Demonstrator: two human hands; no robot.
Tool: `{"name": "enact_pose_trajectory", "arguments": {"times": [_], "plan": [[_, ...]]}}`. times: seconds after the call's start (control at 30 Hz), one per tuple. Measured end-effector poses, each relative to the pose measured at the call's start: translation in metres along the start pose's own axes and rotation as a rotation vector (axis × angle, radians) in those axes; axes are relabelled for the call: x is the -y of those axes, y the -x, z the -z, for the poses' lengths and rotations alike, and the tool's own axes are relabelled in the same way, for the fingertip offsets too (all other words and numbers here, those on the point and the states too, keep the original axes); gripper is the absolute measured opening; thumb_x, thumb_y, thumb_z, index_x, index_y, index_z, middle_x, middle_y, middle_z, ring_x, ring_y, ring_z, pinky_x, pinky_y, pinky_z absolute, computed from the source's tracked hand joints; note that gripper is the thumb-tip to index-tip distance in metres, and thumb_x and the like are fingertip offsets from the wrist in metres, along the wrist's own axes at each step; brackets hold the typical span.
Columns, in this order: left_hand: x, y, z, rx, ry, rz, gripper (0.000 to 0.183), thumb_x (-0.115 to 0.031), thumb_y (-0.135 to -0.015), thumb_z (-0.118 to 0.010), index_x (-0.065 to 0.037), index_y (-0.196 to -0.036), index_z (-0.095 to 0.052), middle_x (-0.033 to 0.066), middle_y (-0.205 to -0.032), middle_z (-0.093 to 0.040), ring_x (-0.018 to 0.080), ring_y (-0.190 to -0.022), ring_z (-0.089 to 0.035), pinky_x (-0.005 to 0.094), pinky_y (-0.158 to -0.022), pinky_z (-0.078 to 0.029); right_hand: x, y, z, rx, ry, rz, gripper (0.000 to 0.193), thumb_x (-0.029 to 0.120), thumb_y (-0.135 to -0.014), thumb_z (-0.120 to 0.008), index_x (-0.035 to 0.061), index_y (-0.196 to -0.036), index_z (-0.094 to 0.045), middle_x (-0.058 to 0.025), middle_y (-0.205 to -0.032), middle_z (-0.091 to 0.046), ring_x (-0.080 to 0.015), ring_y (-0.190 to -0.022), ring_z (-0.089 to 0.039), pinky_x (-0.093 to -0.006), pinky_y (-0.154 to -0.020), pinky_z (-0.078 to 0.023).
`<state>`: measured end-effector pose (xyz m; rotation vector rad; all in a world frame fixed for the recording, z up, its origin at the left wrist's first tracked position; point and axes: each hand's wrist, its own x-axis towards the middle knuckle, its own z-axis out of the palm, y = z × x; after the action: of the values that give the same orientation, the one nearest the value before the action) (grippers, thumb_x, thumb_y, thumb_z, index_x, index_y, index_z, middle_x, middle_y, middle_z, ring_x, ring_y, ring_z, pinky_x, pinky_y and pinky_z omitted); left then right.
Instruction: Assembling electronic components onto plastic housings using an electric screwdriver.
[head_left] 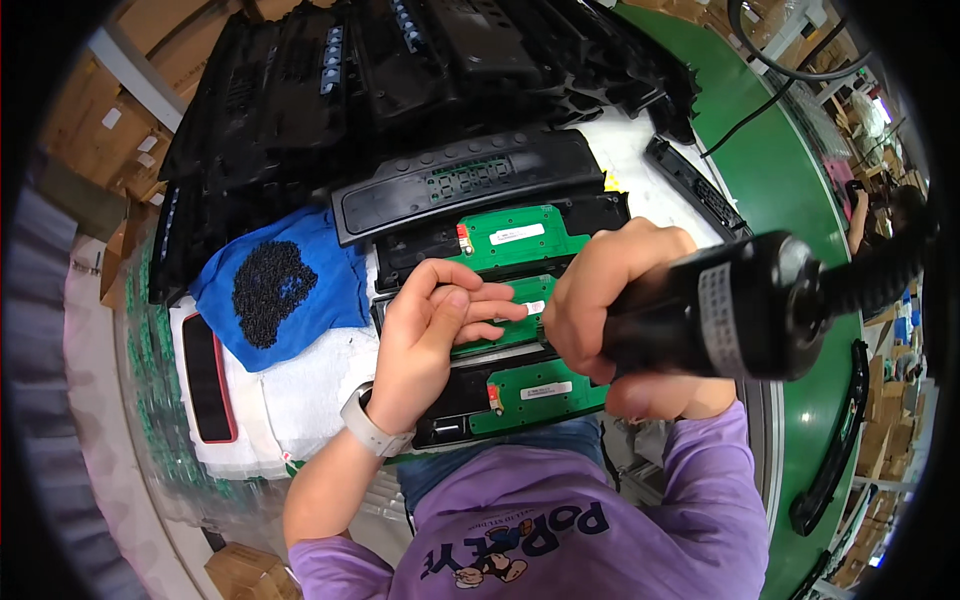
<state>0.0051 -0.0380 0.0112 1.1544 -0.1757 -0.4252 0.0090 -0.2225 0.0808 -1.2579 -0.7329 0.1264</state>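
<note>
My right hand (612,290) is wrapped around a black electric screwdriver (690,315), whose cable end points to the right; its tip is hidden behind my fingers. My left hand (455,305) hovers over the middle green circuit board (535,291), palm partly turned up. Its fingers are loosely bent and apart, the thumb lying against them, and no object shows in it. Another green board (512,238) sits in a black housing just beyond, and a third board (545,392) lies in a housing nearest my body.
A black clock-like casing (460,185) with a digit window lies beyond the boards. Stacked black housings (400,80) fill the far side. To the left, small black screws (268,292) are heaped on a blue cloth (335,260), near a red-edged phone (207,380). A narrow black part (695,187) rests at the right.
</note>
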Motion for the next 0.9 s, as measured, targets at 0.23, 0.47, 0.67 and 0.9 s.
{"name": "enact_pose_trajectory", "arguments": {"times": [0.23,0.47,0.67,0.9], "plan": [[-0.008,0.0,0.002,-0.028,-0.023,0.092,0.019,-0.018,-0.096,-0.037,-0.001,-0.102,-0.043,0.013,-0.077,-0.06,0.0146,-0.064,-0.06,0.0199,-0.052,-0.043,0.003,-0.008,-0.008,0.023,-0.135,-0.029,0.036,0.023,-0.06,-0.079,-0.001,-0.065,-0.053,-0.0033,-0.049,-0.048,-0.0137,-0.039,-0.044,-0.0232,-0.037,-0.032],[-0.007,0.003,-0.004,-0.008,0.033,0.091,0.012,-0.018,-0.095,-0.042,-0.006,-0.094,-0.043,-0.0035,-0.053,-0.036,0.0029,-0.044,-0.025,0.0182,-0.041,-0.02,0.009,-0.005,0.018,0.133,0.12,-0.085,0.025,0.016,-0.058,-0.074,0.0037,-0.071,-0.057,0.0001,-0.063,-0.055,-0.0086,-0.051,-0.052,-0.0208,-0.048,-0.041],[-0.016,0.005,-0.004,0.008,0.016,0.087,0.012,-0.008,-0.09,-0.051,-0.003,-0.098,-0.043,0.0097,-0.07,-0.061,0.0039,-0.044,-0.04,0.0163,-0.042,-0.03,0.003,-0.007,0.029,0.044,-0.5,0.347,0.042,0.039,-0.082,-0.062,0.0045,-0.097,-0.044,-0.0013,-0.061,-0.05,-0.0118,-0.046,-0.047,-0.0277,-0.052,-0.04],[-0.015,0.005,-0.004,-0.025,-0.101,0.078,0.011,-0.009,-0.088,-0.056,0.0,-0.082,-0.053,0.0109,-0.068,-0.062,0.0036,-0.043,-0.044,0.0156,-0.04,-0.032,0.0,-0.008,0.036,-0.02,-0.467,0.499,0.045,0.046,-0.086,-0.053,0.0054,-0.104,-0.045,-0.0004,-0.062,-0.048,-0.0121,-0.047,-0.046,-0.03,-0.055,-0.042]]}}
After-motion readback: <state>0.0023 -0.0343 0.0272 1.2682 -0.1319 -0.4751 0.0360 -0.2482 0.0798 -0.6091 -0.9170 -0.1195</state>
